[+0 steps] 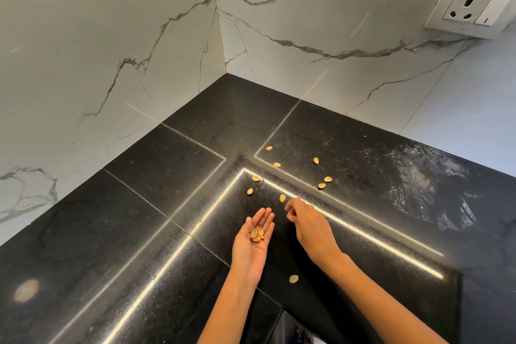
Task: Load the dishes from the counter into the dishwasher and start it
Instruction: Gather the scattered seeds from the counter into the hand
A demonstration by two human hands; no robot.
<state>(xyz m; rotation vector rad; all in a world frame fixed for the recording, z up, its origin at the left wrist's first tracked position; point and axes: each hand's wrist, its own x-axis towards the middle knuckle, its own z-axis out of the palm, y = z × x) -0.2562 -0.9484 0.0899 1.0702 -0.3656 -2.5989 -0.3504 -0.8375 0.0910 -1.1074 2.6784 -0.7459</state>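
Several shells [257,234] rest in left hand [252,243].

Home kitchen: black stone counter [363,165], marble-tiled walls [111,36], socket [469,7].

The counter [173,204] under my hands is black stone, finely speckled, crossed by thin pale seams and bright streaks of reflected light, with a whitish smear [430,184] on its right side. The shells [282,198] scattered on it are tan and golden, and the few shells in my left palm [257,234] are the same tan with paler insides. The walls [111,36] are white marble-patterned tile with grey veins branching across them. The socket plate [472,7] on the right wall is cream-white with dark holes
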